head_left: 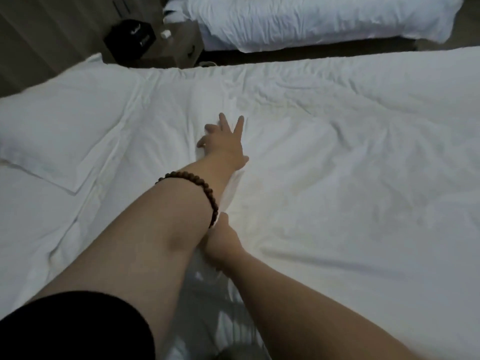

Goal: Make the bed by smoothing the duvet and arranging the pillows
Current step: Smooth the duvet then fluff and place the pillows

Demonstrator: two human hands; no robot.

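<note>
Left hand point(223, 142) lies flat on the duvet point(350, 165) near centre. Its fingers point(240, 123) are spread wide and straight, pressing down and holding nothing. Right hand point(222, 245) is at 6 o'clock from it, tucked under the left forearm point(155, 229), gripping the raised top fold of the duvet. Its thumb lies along the fold; the other fingers are mostly hidden, so I can't tell how deep the grip is. The duvet runs from centre out to 3 o'clock, creased all over, worst at 1–2 o'clock. Pillow point(65, 120) is at 9 o'clock, flat on the sheet point(39, 229), just beside the duvet's top edge. Risks as I read it:
- Arms are crossed, so a left-hand sweep is short and likely drags cloth toward the pillow, bunching the fold rather than flattening it.
- Pulling with the right while the left pins the fabric would raise a ridge between the hands.
- The far edge at 12 o'clock, near the bedside cabinet point(184, 45), could slip off unnoticed.
</note>
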